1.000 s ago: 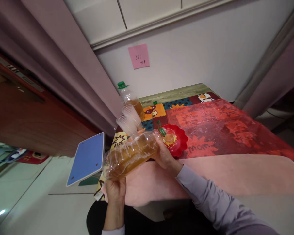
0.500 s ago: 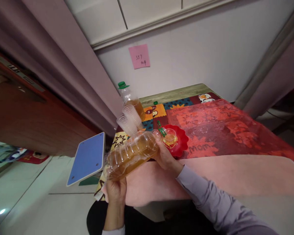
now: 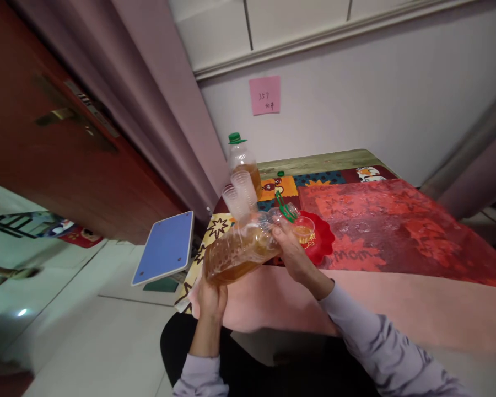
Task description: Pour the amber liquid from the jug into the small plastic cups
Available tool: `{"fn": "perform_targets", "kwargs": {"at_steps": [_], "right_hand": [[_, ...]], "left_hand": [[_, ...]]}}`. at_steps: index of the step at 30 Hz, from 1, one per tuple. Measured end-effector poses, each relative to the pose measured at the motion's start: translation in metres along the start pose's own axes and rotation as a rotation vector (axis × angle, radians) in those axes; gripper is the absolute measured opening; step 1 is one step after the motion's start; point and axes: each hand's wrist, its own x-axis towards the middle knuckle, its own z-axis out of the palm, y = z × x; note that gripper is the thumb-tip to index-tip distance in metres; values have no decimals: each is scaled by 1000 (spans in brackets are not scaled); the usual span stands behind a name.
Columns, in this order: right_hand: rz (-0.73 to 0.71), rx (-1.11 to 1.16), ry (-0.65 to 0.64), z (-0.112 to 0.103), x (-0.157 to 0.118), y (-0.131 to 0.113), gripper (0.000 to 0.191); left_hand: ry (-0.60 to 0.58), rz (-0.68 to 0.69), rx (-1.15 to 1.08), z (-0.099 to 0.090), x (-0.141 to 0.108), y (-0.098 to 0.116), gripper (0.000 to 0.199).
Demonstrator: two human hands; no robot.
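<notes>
Both hands hold a large clear plastic bottle (image 3: 242, 251) of amber liquid, tilted with its neck up and to the right. My left hand (image 3: 212, 298) supports the base from below. My right hand (image 3: 291, 248) is wrapped round the part near the neck. A green handle ring (image 3: 286, 208) hangs at the uncapped mouth. Just beyond the mouth, a clear plastic cup (image 3: 305, 227) with some amber liquid in it stands in a red scalloped bowl (image 3: 327, 245). Whether liquid is flowing I cannot tell.
Behind the bottle stand stacked clear cups (image 3: 244, 190) and a second bottle (image 3: 248, 168) with a green cap. A small green cap (image 3: 280, 173) lies near the table's back edge. Left of the table is a blue board (image 3: 165, 247). Pink cloth (image 3: 376, 298) covers the front edge.
The camera view has shifted, so the scene sits further right. The bottle is less steeply tilted toward the viewer's left, and its liquid has moved back toward the base. Both hands keep their hold.
</notes>
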Motion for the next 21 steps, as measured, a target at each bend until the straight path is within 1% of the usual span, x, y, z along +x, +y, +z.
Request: {"fn": "perform_targets", "kwargs": {"at_steps": [2, 4, 5, 7, 8, 9, 10, 11, 12, 13, 16, 18, 21], "right_hand": [[-61, -61, -12, 8, -3, -9, 47], [-99, -89, -31, 17, -5, -15, 45], [-107, -99, -38, 20, -6, -17, 46], [-117, -114, -49, 27, -7, -19, 47], [-121, -122, -55, 31, -7, -19, 47], [-123, -130, -61, 34, -7, -19, 48], [-121, -140, -64, 38, -7, -18, 49], [-117, -151, -66, 41, -7, -18, 51], [-114, -161, -69, 45, -8, -18, 54], [-112, -171, -70, 49, -8, -18, 57], [-105, -201, -81, 61, -7, -19, 66], [-99, -211, -84, 67, -5, -19, 66], [-80, -150, -113, 70, -3, -18, 64]], "left_hand": [[51, 42, 19, 1, -2, -2, 47], [124, 110, 42, 0, -4, -1, 61], [163, 152, 42, -1, -6, 3, 67], [176, 252, 81, -3, -8, 17, 79], [152, 304, 112, -2, -8, 28, 94], [24, 368, 250, 0, -8, 40, 110], [-85, 417, 368, 4, -8, 53, 119], [-176, 439, 439, 9, -7, 67, 123], [-247, 433, 469, 17, -5, 79, 125], [-291, 414, 467, 26, -3, 91, 127], [-339, 355, 325, 53, 3, 114, 128], [-393, 316, 316, 66, 8, 120, 123], [-438, 305, 368, 75, 18, 120, 109]]}}
